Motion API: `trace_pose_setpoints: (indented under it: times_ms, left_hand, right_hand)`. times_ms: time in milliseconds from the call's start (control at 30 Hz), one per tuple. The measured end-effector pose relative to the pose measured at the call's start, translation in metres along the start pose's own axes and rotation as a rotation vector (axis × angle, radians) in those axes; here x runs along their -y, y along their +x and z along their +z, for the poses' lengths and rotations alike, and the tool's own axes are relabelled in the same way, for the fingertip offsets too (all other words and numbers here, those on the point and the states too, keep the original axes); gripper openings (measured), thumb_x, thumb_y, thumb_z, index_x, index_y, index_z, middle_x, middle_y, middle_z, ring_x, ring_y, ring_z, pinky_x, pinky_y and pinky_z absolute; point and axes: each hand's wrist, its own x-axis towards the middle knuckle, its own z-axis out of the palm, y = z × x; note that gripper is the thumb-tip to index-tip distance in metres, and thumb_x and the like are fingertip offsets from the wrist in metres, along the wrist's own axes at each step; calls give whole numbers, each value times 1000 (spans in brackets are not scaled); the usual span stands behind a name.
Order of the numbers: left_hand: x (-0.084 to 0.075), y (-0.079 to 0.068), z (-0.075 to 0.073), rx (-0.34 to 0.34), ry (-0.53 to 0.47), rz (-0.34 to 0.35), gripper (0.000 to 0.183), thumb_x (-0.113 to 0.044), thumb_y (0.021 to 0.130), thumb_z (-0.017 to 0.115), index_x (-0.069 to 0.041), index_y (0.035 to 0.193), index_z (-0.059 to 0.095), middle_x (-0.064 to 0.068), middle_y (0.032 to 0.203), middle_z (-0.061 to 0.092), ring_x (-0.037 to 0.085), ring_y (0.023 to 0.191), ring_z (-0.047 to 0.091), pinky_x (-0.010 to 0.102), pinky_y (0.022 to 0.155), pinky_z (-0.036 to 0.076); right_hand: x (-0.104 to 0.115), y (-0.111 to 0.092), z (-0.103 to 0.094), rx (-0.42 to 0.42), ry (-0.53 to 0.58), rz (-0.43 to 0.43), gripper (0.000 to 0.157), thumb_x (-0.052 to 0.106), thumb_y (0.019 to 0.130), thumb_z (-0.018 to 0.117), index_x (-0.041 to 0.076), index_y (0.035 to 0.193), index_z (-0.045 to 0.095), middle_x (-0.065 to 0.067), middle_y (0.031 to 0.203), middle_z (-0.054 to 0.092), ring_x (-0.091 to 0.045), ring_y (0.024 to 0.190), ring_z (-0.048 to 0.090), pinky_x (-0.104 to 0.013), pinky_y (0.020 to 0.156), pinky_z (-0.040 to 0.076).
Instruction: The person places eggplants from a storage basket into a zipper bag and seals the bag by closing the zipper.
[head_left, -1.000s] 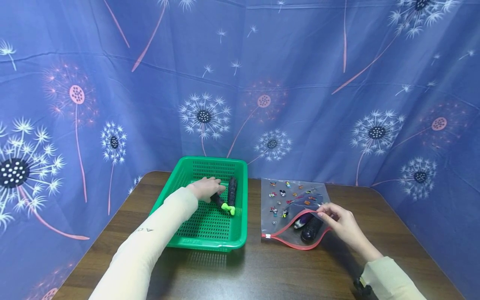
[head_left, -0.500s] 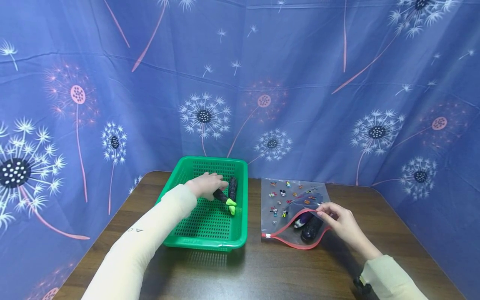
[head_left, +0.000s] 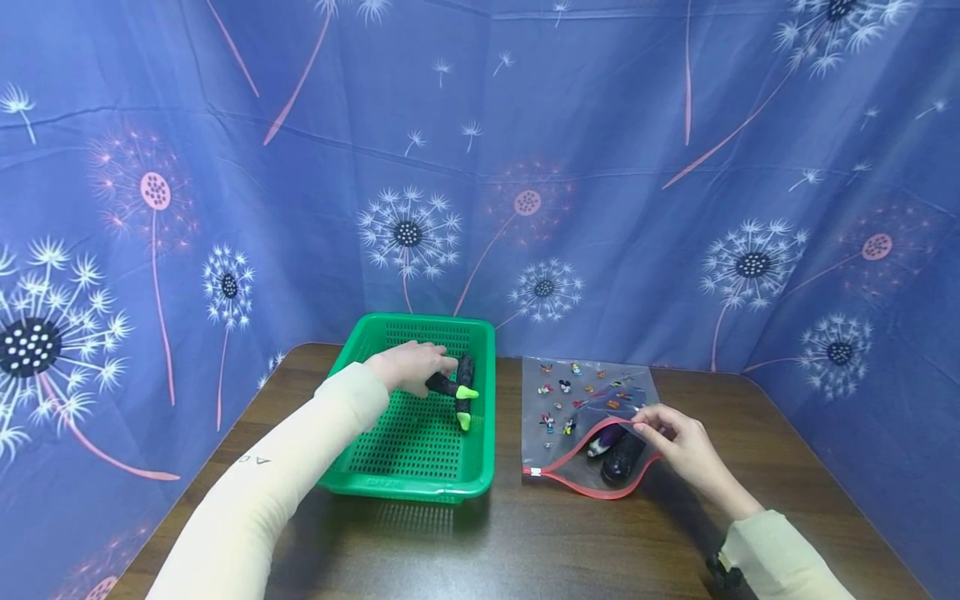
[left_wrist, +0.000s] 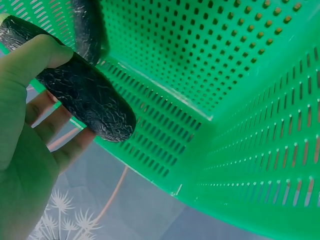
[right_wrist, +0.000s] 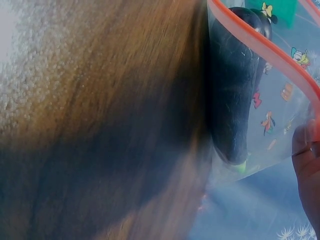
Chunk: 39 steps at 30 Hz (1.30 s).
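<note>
In the head view my left hand (head_left: 414,367) is inside the green basket (head_left: 405,485), gripping a dark eggplant (head_left: 442,385) with a bright green stem end. The left wrist view shows my thumb over the wrinkled eggplant (left_wrist: 90,95) and my fingers beneath it. A second dark eggplant (head_left: 465,375) lies along the basket's right side, partly crossed by the held one. On the right, my right hand (head_left: 678,442) pinches the red-edged mouth of a clear zip bag (head_left: 536,417), which gapes. Inside rest a dark eggplant (head_left: 622,460) and a purple-and-white one (head_left: 604,439).
The basket and the bag stand side by side on a brown wooden table (head_left: 555,546). Small cartoon figures are printed on the bag, and a white slider (head_left: 536,472) sits at its left corner. A blue dandelion-patterned cloth (head_left: 615,275) hangs behind.
My left hand has lifted and turned its eggplant, so the green end has swung to the right across the other eggplant. The right hand keeps its place at the bag's mouth.
</note>
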Motion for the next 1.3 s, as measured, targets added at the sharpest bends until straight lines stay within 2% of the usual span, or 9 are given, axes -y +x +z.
trace_pose_setpoints:
  times_ms: [67,300,433,700,933,1033,1133,1300]
  left_hand:
    - [1,-2,-3,-1,-1,7,50,-19,82,73,-28,125,51,7,143,44,26,133,39,49,104,35]
    - [3,-7,-11,-37,13,26,51,-21,81,75,-27,125,51,3,131,53,25,123,49,49,99,39]
    - [3,-9,-16,-57,22,34,51,-22,81,75,-27,126,51,3,133,52,26,125,48,51,101,37]
    - [-8,-13,-30,-145,44,77,47,-20,80,74,-26,121,53,2,126,55,25,121,51,51,99,39]
    - [-19,-17,-46,-247,67,125,35,-13,78,72,-27,104,54,-4,104,56,20,103,55,47,92,43]
    - [-21,-18,-50,-283,76,134,33,-14,78,72,-26,103,54,-5,99,54,20,98,55,47,91,43]
    - [-22,-19,-53,-313,83,141,33,-15,78,73,-26,104,55,-4,99,53,20,96,55,46,88,44]
    - [-24,-20,-57,-366,115,151,33,-20,78,73,-26,106,56,-3,101,55,18,89,53,37,74,40]
  right_hand:
    - [-1,0,0,9,-5,7,14,5,84,69,17,89,65,7,76,63,-3,61,50,-19,55,40]
    - [-1,0,0,3,-21,26,15,5,83,69,19,88,65,9,78,64,-2,62,51,-19,56,41]
    - [1,0,0,3,-22,11,15,4,83,69,17,89,65,6,78,64,-3,62,51,-19,56,40]
    - [3,1,0,5,-11,-6,15,3,83,69,16,89,65,4,77,64,-3,62,51,-21,55,40]
    - [1,1,2,9,-23,6,15,5,84,68,19,89,65,10,76,62,-2,62,50,-21,55,40]
    - [1,1,2,9,-22,19,15,6,84,69,20,90,65,11,75,61,-2,61,50,-21,55,40]
    - [2,1,2,4,-18,17,16,5,83,69,20,89,65,10,75,61,-2,61,50,-22,55,41]
    - [2,2,2,2,-19,19,16,5,83,69,19,89,65,10,76,62,-2,62,51,-21,56,41]
